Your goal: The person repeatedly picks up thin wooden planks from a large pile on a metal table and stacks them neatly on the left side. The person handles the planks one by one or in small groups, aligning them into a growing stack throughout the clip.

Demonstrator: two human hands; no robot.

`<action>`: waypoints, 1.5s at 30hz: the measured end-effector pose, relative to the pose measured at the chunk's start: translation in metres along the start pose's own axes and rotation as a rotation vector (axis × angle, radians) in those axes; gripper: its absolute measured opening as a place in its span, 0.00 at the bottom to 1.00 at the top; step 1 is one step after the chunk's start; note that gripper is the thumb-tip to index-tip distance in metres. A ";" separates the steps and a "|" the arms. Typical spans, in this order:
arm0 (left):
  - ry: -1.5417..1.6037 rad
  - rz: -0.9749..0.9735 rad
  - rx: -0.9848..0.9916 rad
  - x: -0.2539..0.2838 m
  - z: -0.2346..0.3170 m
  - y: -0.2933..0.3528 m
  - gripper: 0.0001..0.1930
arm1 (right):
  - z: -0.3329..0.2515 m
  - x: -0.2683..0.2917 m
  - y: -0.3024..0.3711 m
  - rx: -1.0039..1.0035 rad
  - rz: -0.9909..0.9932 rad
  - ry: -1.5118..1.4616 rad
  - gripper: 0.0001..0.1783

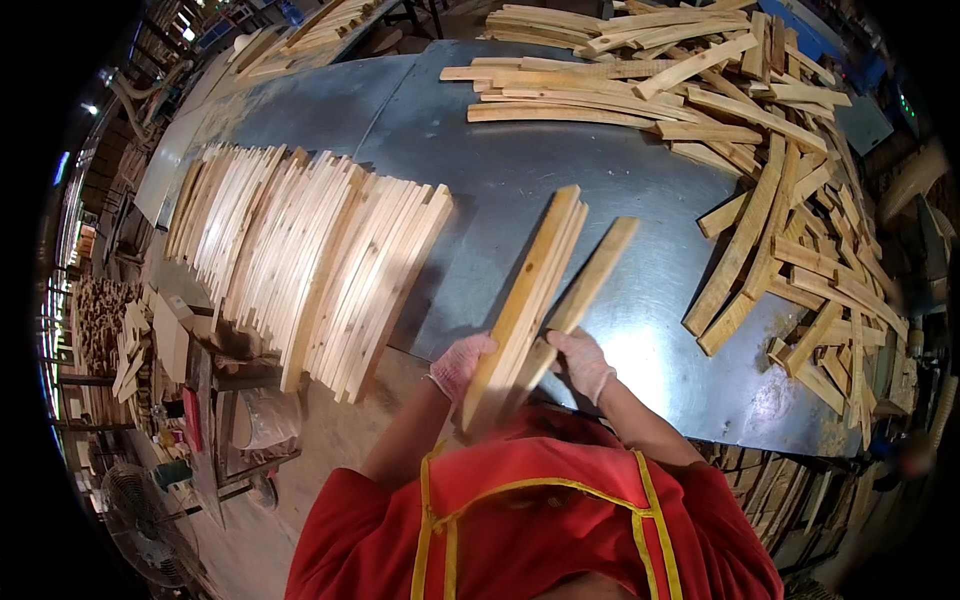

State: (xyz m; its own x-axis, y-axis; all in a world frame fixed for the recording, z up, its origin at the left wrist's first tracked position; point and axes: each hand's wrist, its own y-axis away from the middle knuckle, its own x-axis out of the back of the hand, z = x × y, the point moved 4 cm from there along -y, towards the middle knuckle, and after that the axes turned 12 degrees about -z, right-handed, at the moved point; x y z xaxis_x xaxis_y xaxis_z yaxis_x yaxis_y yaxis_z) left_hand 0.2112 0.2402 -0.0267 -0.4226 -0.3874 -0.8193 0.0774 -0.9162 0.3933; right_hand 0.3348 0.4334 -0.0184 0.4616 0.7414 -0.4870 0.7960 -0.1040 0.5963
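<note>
Light gloves cover both my hands. My left hand [466, 366] is closed round the near part of a small bundle of wooden strips [532, 278], which slants away over the metal table. Just to the right, my right hand [580, 362] grips a single wooden strip [597, 272], its far end apart from the bundle and its near end close against it. The near ends of the bundle reach my red apron [550, 470]. My left fingertips are partly hidden behind the wood.
A long row of wooden strips [330, 260] stands side by side at the left of the metal table [420, 150]. Loose strips [770, 200] lie in a jumbled heap at the right and far right. A floor fan [140, 525] stands at the lower left.
</note>
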 end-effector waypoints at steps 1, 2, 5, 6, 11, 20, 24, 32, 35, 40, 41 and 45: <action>-0.773 -0.063 0.017 0.010 0.008 0.011 0.27 | 0.006 -0.020 -0.001 -0.047 0.001 0.045 0.15; -1.547 -0.126 0.041 0.020 0.015 0.023 0.27 | 0.019 -0.027 -0.012 -0.128 -0.034 0.226 0.16; -1.760 0.585 0.172 -0.019 0.037 0.029 0.33 | 0.019 -0.062 -0.003 -0.121 -0.155 0.191 0.19; -1.752 0.675 0.072 -0.039 0.044 0.029 0.35 | 0.018 -0.077 -0.003 -0.084 -0.214 0.123 0.20; -1.875 0.814 -0.119 -0.057 0.036 0.011 0.46 | -0.004 -0.070 -0.010 -0.030 -0.286 0.739 0.31; -2.485 1.208 0.350 0.028 0.069 0.094 0.46 | -0.126 0.223 0.118 0.574 1.002 0.526 0.28; -1.976 1.376 0.471 0.043 0.076 0.116 0.43 | -0.182 0.306 0.176 0.573 1.217 0.178 0.28; -2.155 1.031 0.270 -0.043 0.085 0.033 0.43 | -0.188 0.410 0.137 0.657 0.791 -0.450 0.22; -2.063 0.697 -0.029 -0.009 0.049 -0.018 0.44 | -0.173 0.341 0.098 0.826 0.462 -0.447 0.21; -0.993 0.137 -0.043 -0.162 0.002 -0.142 0.33 | -0.113 0.143 0.076 0.581 -0.044 -0.266 0.31; -1.018 0.044 -0.004 -0.189 0.008 -0.151 0.28 | -0.096 0.121 0.071 0.405 -0.079 -0.039 0.33; -1.057 0.404 -0.072 -0.111 0.030 -0.130 0.18 | -0.081 0.097 0.064 0.360 0.165 0.528 0.35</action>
State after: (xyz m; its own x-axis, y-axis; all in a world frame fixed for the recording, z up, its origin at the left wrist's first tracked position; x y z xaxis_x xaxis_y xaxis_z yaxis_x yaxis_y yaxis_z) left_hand 0.2209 0.4057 0.0260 -0.9033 -0.4060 0.1388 0.4182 -0.7608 0.4963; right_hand 0.3988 0.5522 0.0244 0.4077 0.9127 0.0258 0.8548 -0.3915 0.3406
